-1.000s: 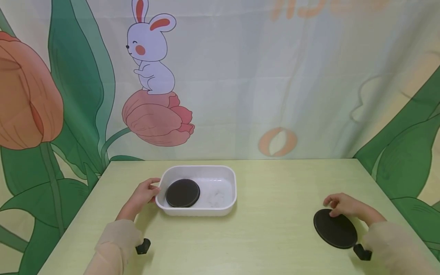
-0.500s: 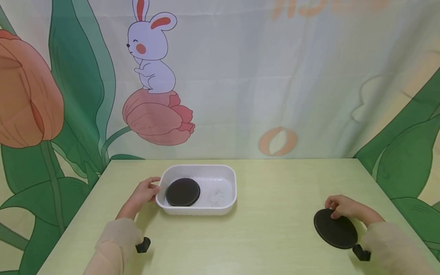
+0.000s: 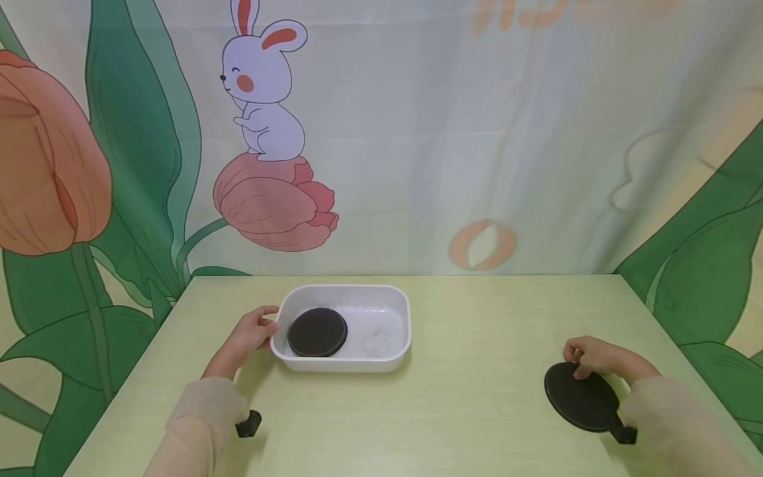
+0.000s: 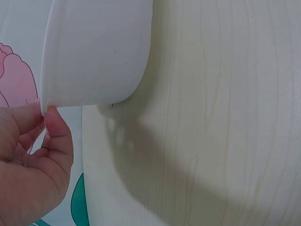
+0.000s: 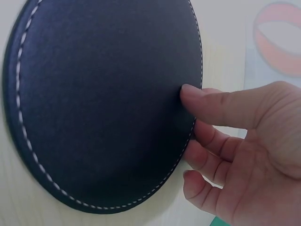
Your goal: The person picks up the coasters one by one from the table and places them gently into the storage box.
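Observation:
On the left, a white rectangular tray (image 3: 341, 365) with rounded corners holds a round black coaster (image 3: 317, 332) in its left part. My left hand (image 3: 246, 334) pinches the tray's left rim between thumb and fingers, as the left wrist view confirms. Off to the right lies a second round black coaster (image 3: 578, 401), with pale stitching round its edge in the right wrist view. Its far edge is pinched by my right hand (image 5: 263, 146), thumb on the top face and fingers at the rim and underneath. Whether this coaster is raised off the table I cannot tell.
Both things are on a pale yellow-green, wood-grained table (image 3: 453, 397). Behind its back edge hangs a curtain (image 3: 393, 132) printed with a rabbit, tulips and leaves. A small black device (image 3: 249, 424) sticks out by the left sleeve.
My right thumb and fingers have closed on the far edge of the right coaster, and the right wrist has turned slightly. Left hand and tray look the same.

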`<state>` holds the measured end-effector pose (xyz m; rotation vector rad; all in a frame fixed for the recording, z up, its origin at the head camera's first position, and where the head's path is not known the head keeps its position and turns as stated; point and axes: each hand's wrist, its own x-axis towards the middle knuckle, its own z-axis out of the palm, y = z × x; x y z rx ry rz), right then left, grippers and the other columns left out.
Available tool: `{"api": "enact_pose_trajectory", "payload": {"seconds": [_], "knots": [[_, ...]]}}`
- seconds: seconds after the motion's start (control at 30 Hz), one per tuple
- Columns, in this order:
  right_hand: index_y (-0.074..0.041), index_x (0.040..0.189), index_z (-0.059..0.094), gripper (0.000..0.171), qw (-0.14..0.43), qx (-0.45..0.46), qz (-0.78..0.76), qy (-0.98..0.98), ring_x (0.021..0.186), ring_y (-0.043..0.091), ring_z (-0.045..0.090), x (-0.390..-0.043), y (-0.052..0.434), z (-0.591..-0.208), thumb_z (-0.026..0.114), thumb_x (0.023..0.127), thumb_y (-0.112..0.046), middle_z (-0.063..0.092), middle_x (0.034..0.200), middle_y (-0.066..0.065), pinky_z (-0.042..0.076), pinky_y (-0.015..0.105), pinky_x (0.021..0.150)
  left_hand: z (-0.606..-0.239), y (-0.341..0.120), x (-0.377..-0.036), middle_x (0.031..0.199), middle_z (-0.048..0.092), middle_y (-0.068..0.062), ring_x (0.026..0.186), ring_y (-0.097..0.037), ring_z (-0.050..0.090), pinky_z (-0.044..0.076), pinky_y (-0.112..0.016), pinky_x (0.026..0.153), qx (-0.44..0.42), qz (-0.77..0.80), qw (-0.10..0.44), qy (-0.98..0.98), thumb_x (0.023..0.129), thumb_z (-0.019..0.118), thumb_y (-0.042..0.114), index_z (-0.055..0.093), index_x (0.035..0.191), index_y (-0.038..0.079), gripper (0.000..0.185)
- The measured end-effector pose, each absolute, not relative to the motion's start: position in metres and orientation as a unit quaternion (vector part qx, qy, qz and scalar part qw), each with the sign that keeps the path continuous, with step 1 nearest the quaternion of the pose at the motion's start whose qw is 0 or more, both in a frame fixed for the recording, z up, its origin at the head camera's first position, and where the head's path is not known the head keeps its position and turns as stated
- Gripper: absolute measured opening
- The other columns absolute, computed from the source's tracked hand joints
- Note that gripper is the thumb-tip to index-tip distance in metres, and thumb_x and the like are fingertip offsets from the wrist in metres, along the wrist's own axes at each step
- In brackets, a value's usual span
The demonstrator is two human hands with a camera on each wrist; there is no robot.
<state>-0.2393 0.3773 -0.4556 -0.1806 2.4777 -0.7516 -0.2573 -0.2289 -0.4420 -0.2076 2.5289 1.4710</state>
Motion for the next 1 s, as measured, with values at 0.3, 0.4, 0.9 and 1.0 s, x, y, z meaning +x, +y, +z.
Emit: {"api": "enact_pose_trajectory", "payload": {"seconds": [0.3, 0.4, 0.9, 1.0], "knots": [[0.001, 0.077, 0.044, 0.021, 0.274, -0.082, -0.287, 0.914, 0.067, 0.018, 0.04, -0.239, 0.378, -0.454, 0.057, 0.065, 0.01, 0.042, 0.073, 0.004, 0.032, 0.028, 0.058, -0.441, -0.227, -0.258, 0.108, 0.049, -0.022, 0.083, -0.02, 0.053, 0.047, -0.024, 0.065, -0.077, 0.493, 0.109, 0.86, 0.09, 0.046, 0.007, 0.036, 0.13, 0.001, 0.042], [0.002, 0.076, 0.043, 0.021, 0.278, -0.085, -0.284, 0.914, 0.066, 0.017, 0.039, -0.239, 0.378, -0.453, 0.058, 0.064, 0.01, 0.041, 0.072, 0.004, 0.032, 0.027, 0.058, -0.442, -0.227, -0.258, 0.109, 0.049, -0.023, 0.084, -0.02, 0.052, 0.047, -0.024, 0.065, -0.076, 0.491, 0.109, 0.861, 0.091, 0.046, 0.007, 0.035, 0.131, 0.001, 0.042], [-0.002, 0.077, 0.049, 0.018, 0.31, -0.082, -0.286, 0.903, 0.052, 0.012, 0.03, -0.234, 0.364, -0.436, 0.051, 0.066, 0.011, 0.04, 0.068, 0.001, 0.022, 0.022, 0.046, -0.441, -0.228, -0.257, 0.109, 0.05, -0.024, 0.082, -0.019, 0.054, 0.047, -0.024, 0.065, -0.072, 0.493, 0.106, 0.86, 0.09, 0.046, 0.007, 0.036, 0.13, 0.001, 0.041], [-0.005, 0.081, 0.052, 0.022, 0.328, -0.078, -0.281, 0.899, 0.054, 0.013, 0.033, -0.233, 0.358, -0.429, 0.048, 0.067, 0.012, 0.044, 0.071, 0.002, 0.022, 0.022, 0.046, -0.44, -0.228, -0.256, 0.108, 0.05, -0.024, 0.081, -0.018, 0.053, 0.047, -0.024, 0.064, -0.072, 0.495, 0.106, 0.859, 0.09, 0.046, 0.007, 0.036, 0.13, 0.0, 0.041]]}}
